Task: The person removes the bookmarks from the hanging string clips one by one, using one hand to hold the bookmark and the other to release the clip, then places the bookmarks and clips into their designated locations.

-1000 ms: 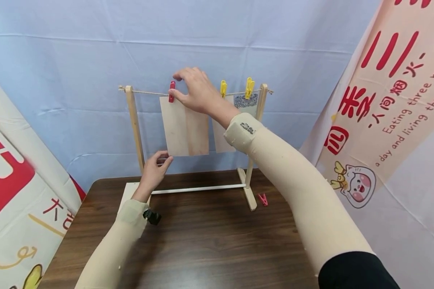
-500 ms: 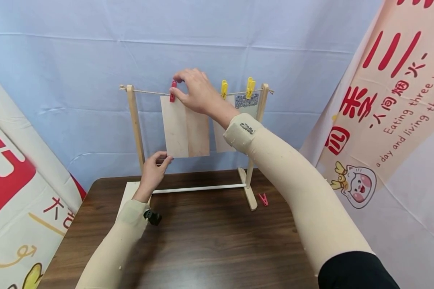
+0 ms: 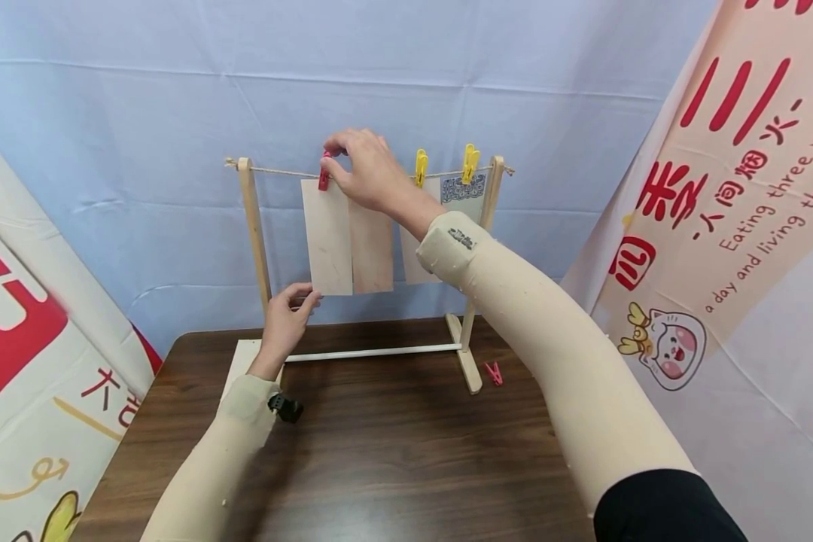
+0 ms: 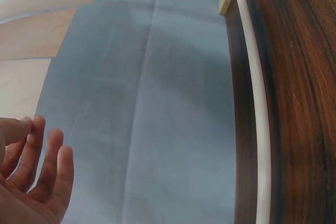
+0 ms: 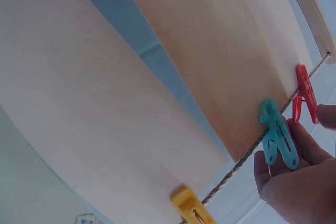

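A cream sheet point(image 3: 328, 245) hangs at the left of a rope line point(image 3: 279, 172), under a red clothespin point(image 3: 323, 179). My right hand point(image 3: 376, 172) pinches the clothespin's upper end between thumb and forefinger. At the sheet's lower left corner, my left hand point(image 3: 286, 322) pinches the edge; in the left wrist view its other fingers point(image 4: 64, 169) are spread loosely. The cream sheet overlaps a tan sheet point(image 3: 373, 252) beside it. A teal clothespin point(image 5: 273, 129) grips the tan sheet on the rope in the right wrist view, but my hand hides it from the head view.
Two more sheets hang further right, under a yellow clothespin point(image 3: 421, 168) and another yellow clothespin point(image 3: 470, 164). The rope spans the wooden posts of a stand, joined low by a white rod point(image 3: 379, 351). A pink clothespin point(image 3: 494, 374) and a white board point(image 3: 239, 363) lie on the table.
My right forefinger has come down onto the red clothespin's top, curling closer to the thumb. The cream sheet has shifted slightly over the tan one. My left hand keeps its place at the corner.
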